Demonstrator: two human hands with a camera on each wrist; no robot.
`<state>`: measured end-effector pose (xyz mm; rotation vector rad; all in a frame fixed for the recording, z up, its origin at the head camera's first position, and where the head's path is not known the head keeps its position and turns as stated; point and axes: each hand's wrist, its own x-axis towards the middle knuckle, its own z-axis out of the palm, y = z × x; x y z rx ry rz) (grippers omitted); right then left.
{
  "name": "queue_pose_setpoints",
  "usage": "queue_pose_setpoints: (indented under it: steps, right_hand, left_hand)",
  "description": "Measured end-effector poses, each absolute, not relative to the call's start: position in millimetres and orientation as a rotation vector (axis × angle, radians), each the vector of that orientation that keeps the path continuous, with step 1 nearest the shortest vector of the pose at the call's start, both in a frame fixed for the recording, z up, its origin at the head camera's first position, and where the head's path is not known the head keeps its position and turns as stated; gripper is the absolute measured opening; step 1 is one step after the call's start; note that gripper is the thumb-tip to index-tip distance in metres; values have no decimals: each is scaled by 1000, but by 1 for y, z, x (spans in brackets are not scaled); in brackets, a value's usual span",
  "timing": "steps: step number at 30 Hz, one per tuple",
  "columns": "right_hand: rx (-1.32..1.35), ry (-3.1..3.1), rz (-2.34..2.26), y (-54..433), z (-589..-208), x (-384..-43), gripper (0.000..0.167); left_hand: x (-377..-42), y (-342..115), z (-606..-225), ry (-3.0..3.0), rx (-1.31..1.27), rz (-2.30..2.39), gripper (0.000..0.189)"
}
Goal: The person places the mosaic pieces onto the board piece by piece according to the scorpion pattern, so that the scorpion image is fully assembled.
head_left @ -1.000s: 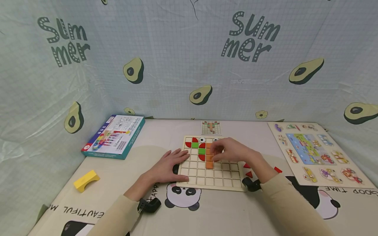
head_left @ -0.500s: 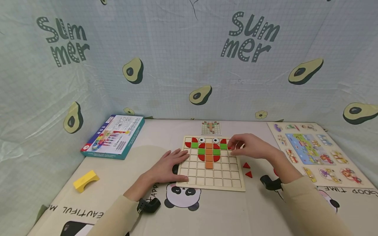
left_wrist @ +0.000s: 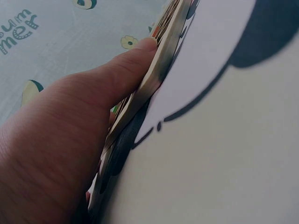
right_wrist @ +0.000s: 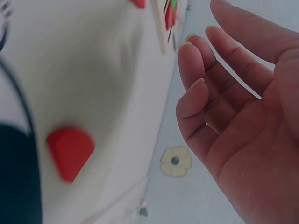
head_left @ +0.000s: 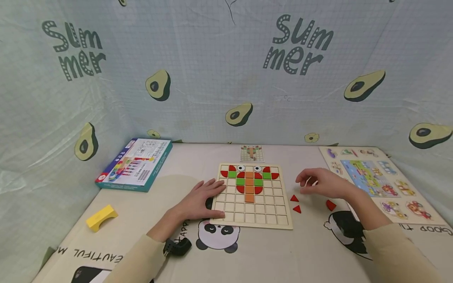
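Note:
A wooden grid board [head_left: 262, 218] lies in the middle of the table with red, green and orange pieces and two eye pieces set in its upper rows. My left hand [head_left: 203, 200] rests flat at the board's left edge, fingers spread; in the left wrist view its thumb lies along the board's edge. My right hand [head_left: 323, 183] hovers right of the board, fingers loosely bent and nothing between them. Below it lie two red triangles [head_left: 297, 209] beside the board and a red quarter-round piece [head_left: 330, 204], also seen in the right wrist view.
Behind the board lies a small pattern card [head_left: 252, 153]. At the right is a picture puzzle board [head_left: 361, 179]. A teal-edged box [head_left: 136, 165] and a yellow arch block [head_left: 102, 217] lie at the left.
My right hand has moved right, off the board, leaving a red piece in the grid's upper right. The quarter-round piece on the table has come into view. My left hand has stayed put.

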<state>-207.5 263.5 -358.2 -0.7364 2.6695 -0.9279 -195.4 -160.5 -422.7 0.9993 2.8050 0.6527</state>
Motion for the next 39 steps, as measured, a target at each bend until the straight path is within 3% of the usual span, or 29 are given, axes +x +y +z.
queue_pose_setpoints:
  steps: [17, 39]
  right_hand:
    - [-584, 2677, -939, 322, -381, -187, 27]
    - [-477, 2734, -851, 331, -390, -176, 29]
  left_hand:
    - [-197, -161, -424, 2806, 999, 656, 89]
    - [-195, -161, -422, 2799, 1010, 664, 89]
